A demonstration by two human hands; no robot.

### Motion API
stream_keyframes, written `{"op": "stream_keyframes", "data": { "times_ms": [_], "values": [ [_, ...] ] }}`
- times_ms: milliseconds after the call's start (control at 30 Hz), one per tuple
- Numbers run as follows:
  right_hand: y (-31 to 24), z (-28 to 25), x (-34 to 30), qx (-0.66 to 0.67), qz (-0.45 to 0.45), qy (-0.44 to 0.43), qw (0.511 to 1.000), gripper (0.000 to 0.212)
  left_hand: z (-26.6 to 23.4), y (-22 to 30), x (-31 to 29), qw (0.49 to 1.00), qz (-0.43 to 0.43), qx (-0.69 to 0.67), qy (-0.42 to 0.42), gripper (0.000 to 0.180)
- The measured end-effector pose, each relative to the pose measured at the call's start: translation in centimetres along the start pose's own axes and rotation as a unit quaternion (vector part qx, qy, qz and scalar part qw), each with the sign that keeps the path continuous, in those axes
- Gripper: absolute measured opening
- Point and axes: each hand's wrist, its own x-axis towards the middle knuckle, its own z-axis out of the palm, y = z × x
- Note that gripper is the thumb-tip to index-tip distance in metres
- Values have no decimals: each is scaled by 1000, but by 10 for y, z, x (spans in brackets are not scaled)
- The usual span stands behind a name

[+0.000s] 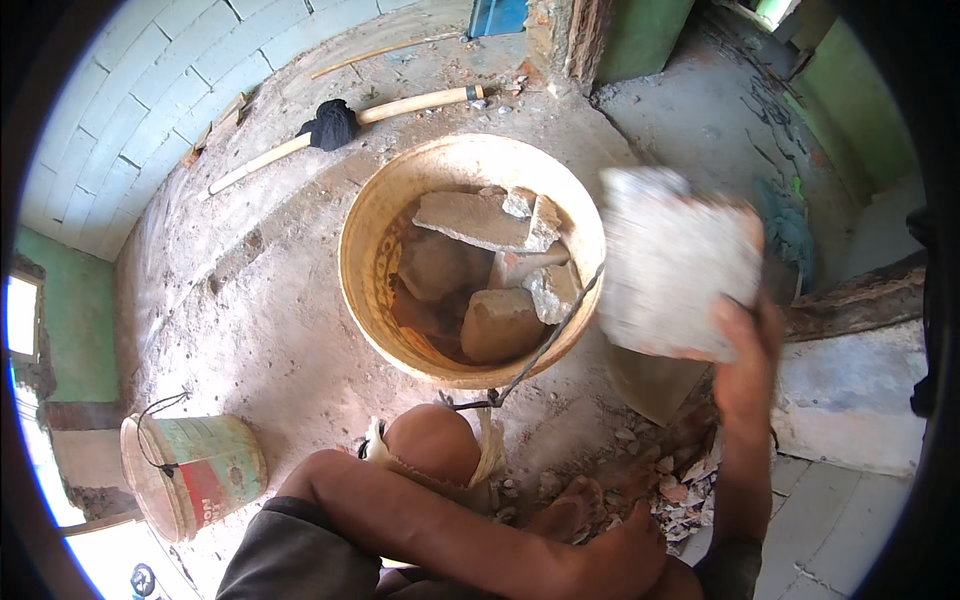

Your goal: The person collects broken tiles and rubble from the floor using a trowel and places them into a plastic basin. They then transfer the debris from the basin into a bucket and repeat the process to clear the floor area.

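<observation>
My right hand (pixel 745 350) grips the near right edge of a broad, pale slab of broken masonry (pixel 680 265), smeared by motion. The slab is held up just right of a large cream bucket (pixel 355 290). Inside the bucket lie several rubble pieces, including a long flat grey chunk (pixel 470 218) and a rounded brown chunk (pixel 502 325). A dark handle (pixel 545 350) hangs over the bucket's near right rim. My left forearm crosses low in front of me, and my left hand (pixel 625 555) rests by my right leg; its fingers are hidden.
A smaller green and red bucket (pixel 200 475) lies tilted at the left. Beyond the big bucket, a wooden-handled tool (pixel 400 105) with black cloth lies on the dusty floor. Broken rubble (pixel 685 490) is heaped near my foot. A pale block wall (pixel 150 90) stands far left.
</observation>
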Motion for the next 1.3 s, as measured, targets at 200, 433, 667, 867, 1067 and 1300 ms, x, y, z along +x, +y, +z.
{"op": "stream_keyframes", "data": {
  "times_ms": [200,433,667,867,1067,1300],
  "values": [
    [7,117,-12,-184,-197,-130,954,56,1,4,-2,999,-8,23,-23,47],
    [104,1,-85,-248,-116,-43,961,36,-12,3,1,995,26,33,-87,51],
    [247,-229,-169,-540,86,408,731,48,-16,-9,6,986,128,84,-70,54],
    [296,-393,-221,-403,393,440,699,114,-12,-11,26,979,69,-48,-183,61],
    [380,-448,-209,-430,359,334,758,143,1,-16,34,983,76,-32,-162,51],
    [366,-452,-194,-338,373,305,809,110,7,-10,26,991,45,10,-125,43]
  ]
}}
